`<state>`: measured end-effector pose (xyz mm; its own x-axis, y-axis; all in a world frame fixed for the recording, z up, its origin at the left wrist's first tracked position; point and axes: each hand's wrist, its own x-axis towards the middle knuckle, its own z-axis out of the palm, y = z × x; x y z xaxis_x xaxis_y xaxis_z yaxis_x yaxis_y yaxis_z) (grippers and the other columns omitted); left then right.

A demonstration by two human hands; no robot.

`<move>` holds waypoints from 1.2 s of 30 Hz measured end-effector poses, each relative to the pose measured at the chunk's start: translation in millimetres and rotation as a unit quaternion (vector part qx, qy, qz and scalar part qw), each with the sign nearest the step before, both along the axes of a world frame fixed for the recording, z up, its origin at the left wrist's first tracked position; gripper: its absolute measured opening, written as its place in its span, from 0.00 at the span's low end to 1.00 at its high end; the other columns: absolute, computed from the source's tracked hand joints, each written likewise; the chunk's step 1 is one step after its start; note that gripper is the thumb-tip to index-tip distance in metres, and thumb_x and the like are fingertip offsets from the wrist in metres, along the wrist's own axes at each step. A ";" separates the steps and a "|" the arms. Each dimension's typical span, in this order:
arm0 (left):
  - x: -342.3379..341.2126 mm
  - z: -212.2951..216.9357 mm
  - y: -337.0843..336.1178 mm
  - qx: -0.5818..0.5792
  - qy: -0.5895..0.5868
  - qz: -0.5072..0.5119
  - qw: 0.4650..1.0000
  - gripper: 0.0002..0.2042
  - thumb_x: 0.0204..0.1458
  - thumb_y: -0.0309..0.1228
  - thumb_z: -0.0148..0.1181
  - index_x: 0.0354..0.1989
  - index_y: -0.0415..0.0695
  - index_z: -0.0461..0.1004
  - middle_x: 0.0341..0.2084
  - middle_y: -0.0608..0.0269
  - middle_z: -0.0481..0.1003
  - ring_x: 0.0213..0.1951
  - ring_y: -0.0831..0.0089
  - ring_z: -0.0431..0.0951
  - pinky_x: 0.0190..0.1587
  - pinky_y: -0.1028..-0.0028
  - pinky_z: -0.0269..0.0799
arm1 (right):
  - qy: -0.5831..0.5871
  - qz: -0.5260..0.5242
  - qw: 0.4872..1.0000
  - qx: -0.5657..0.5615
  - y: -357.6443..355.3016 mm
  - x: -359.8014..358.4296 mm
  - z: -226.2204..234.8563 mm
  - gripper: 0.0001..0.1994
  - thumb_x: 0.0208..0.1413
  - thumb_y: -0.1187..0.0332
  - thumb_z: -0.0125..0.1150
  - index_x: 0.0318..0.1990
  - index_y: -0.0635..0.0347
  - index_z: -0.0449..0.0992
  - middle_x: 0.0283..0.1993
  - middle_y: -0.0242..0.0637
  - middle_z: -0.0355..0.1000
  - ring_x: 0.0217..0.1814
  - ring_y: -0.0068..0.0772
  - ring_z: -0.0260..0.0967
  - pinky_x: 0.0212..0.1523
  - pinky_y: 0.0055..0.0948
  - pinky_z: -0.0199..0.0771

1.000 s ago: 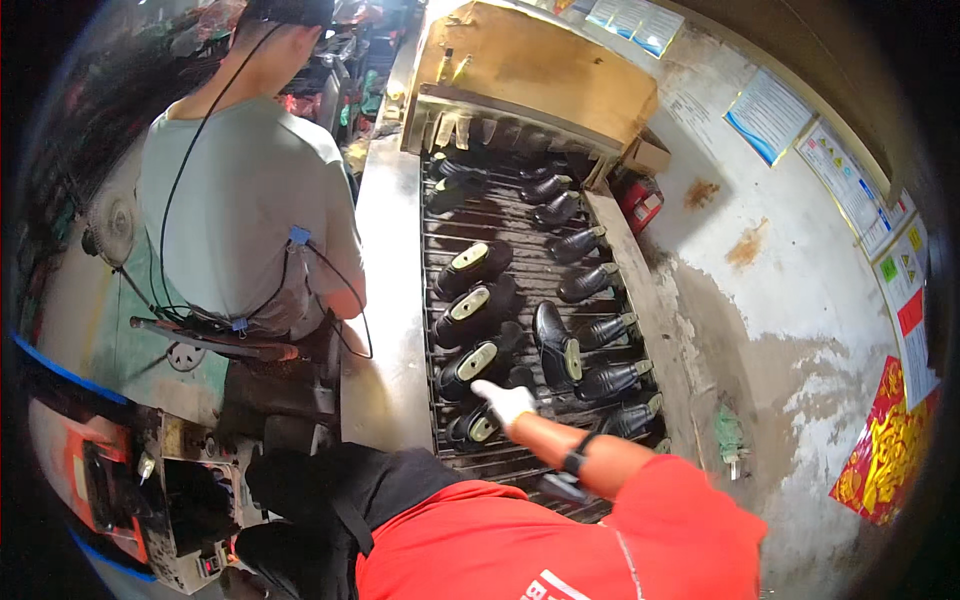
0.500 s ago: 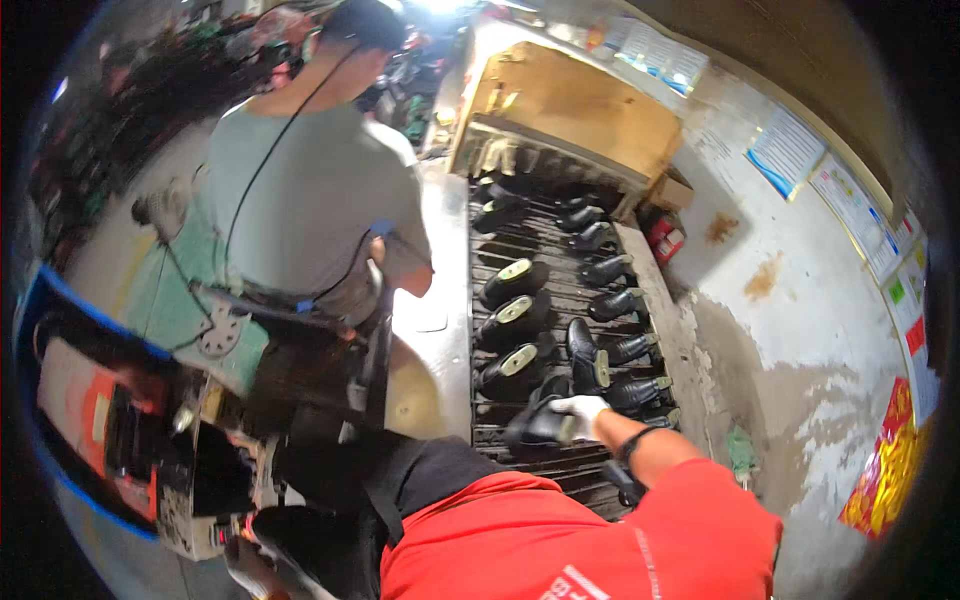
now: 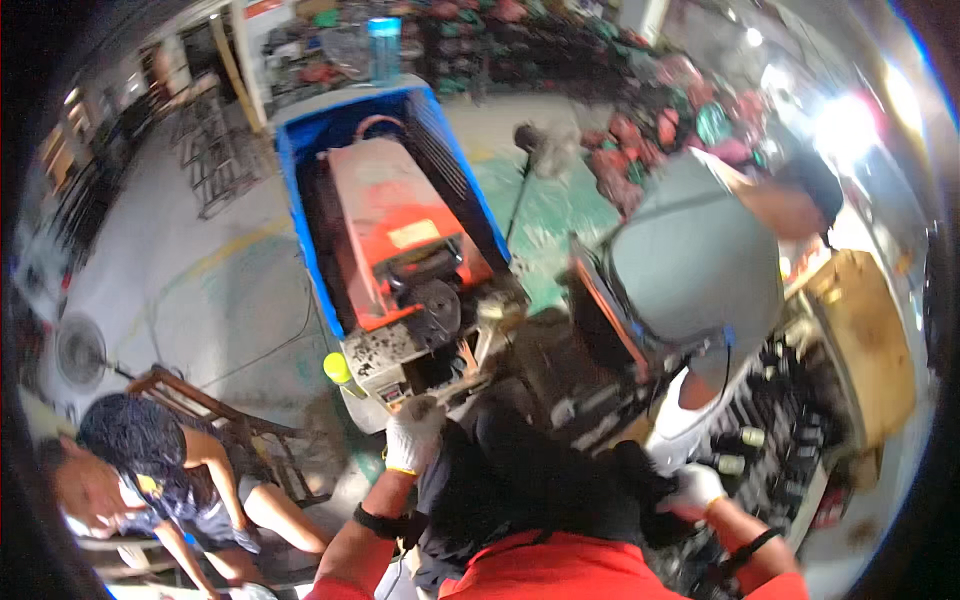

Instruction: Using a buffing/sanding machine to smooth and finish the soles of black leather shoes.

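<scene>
Down at the lower middle, the left hand (image 3: 412, 437), in a white glove, rests against the front edge of an orange machine (image 3: 400, 250) that sits in a blue frame (image 3: 300, 190); its fingers are curled, though blur hides whether they grip anything. The right hand (image 3: 693, 490), also gloved, is closed on a dark shoe (image 3: 640, 480) held just in front of the chest. Between the two hands a black apron or cloth (image 3: 520, 470) fills the view and hides much of the shoe. Just beyond the right hand, a person in a grey shirt (image 3: 700, 270) bends over a rack (image 3: 780, 450) loaded with more dark shoes, blocking most of it. A yellow-capped bottle (image 3: 337, 368) stands beside the machine's left corner. At the lower left, another person in a dark patterned top (image 3: 150, 450) sits near a wooden chair (image 3: 250, 430), well apart from the hands.
</scene>
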<state>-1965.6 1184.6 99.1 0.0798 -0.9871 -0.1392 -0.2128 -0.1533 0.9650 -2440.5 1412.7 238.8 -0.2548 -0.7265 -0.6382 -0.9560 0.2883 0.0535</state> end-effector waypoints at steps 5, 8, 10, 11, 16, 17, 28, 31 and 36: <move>-32.3 65.1 -6.2 0.139 0.211 -0.093 0.963 0.11 0.64 0.33 0.66 0.45 0.36 0.83 0.26 0.64 0.81 0.26 0.77 0.79 0.30 0.71 0.78 | 0.069 0.170 0.981 -0.064 3.6 -34.7 -167.7 0.43 0.52 0.37 0.72 0.63 0.67 0.78 0.63 0.61 0.77 0.65 0.61 0.79 0.64 0.51 0.82; -47.5 -27.8 -52.8 0.030 0.320 -0.173 0.931 0.18 0.70 0.39 0.62 0.58 0.37 0.77 0.42 0.57 0.82 0.41 0.65 0.82 0.48 0.63 0.81 | 0.009 0.232 0.972 0.032 -85.0 19.7 -74.6 0.45 0.54 0.37 0.72 0.68 0.66 0.76 0.65 0.62 0.76 0.68 0.62 0.76 0.68 0.52 0.78; -89.7 -48.2 -82.1 0.047 0.484 -0.140 0.863 0.24 0.73 0.41 0.56 0.69 0.37 0.71 0.53 0.51 0.79 0.54 0.56 0.81 0.59 0.55 0.79 | -0.144 0.223 0.946 -0.187 -167.8 102.1 2.5 0.42 0.57 0.45 0.75 0.73 0.62 0.73 0.64 0.60 0.76 0.67 0.61 0.75 0.68 0.55 0.76; -129.9 -10.2 -104.6 0.150 0.646 -0.042 0.747 0.23 0.75 0.40 0.52 0.70 0.38 0.70 0.56 0.50 0.78 0.57 0.53 0.80 0.63 0.51 0.77 | -0.218 0.253 0.894 -0.300 -214.6 125.0 23.1 0.37 0.59 0.51 0.75 0.70 0.65 0.74 0.61 0.60 0.77 0.62 0.63 0.77 0.65 0.55 0.77; -183.5 -36.3 -177.7 0.010 0.782 0.009 0.623 0.14 0.78 0.37 0.47 0.61 0.45 0.75 0.51 0.57 0.79 0.52 0.60 0.81 0.58 0.58 0.79 | -0.289 0.479 0.652 -0.512 -426.9 283.7 45.3 0.32 0.60 0.58 0.73 0.67 0.68 0.75 0.65 0.60 0.74 0.65 0.66 0.71 0.69 0.58 0.71; -176.4 -50.0 -181.7 0.031 0.841 0.048 0.538 0.12 0.79 0.38 0.48 0.58 0.46 0.76 0.49 0.60 0.79 0.50 0.64 0.81 0.56 0.61 0.80 | -0.295 0.510 0.635 -0.500 -452.4 304.6 27.4 0.28 0.60 0.53 0.72 0.60 0.64 0.79 0.55 0.53 0.80 0.59 0.58 0.76 0.67 0.56 0.69; -145.5 -5.3 -134.8 0.107 0.631 0.032 0.768 0.27 0.76 0.41 0.54 0.80 0.47 0.64 0.75 0.60 0.71 0.72 0.62 0.73 0.74 0.55 0.68 | -0.126 0.546 0.681 -0.472 -483.7 312.2 4.5 0.17 0.61 0.46 0.70 0.36 0.50 0.82 0.30 0.37 0.80 0.39 0.44 0.80 0.57 0.47 0.66; -165.5 12.0 -183.1 0.113 0.731 0.113 0.663 0.26 0.82 0.40 0.33 0.83 0.47 0.58 0.81 0.59 0.63 0.79 0.61 0.63 0.79 0.61 0.62 | -0.097 0.537 0.689 -0.478 -489.3 299.4 -4.9 0.18 0.61 0.46 0.71 0.36 0.50 0.82 0.32 0.38 0.81 0.40 0.43 0.81 0.58 0.47 0.67; -75.0 18.5 -110.3 0.178 0.207 0.009 0.962 0.17 0.68 0.43 0.61 0.50 0.42 0.85 0.40 0.60 0.87 0.44 0.50 0.86 0.52 0.56 0.82 | -0.069 0.537 0.717 -0.439 -488.0 301.3 0.7 0.19 0.61 0.45 0.71 0.33 0.51 0.81 0.30 0.39 0.82 0.39 0.44 0.82 0.55 0.46 0.67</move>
<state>-2040.6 1074.3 117.6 -0.0379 -0.8702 -0.4913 0.1836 -0.4893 0.8526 -2139.2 924.7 239.4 0.7747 -0.5927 0.2201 -0.6298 -0.7544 0.1851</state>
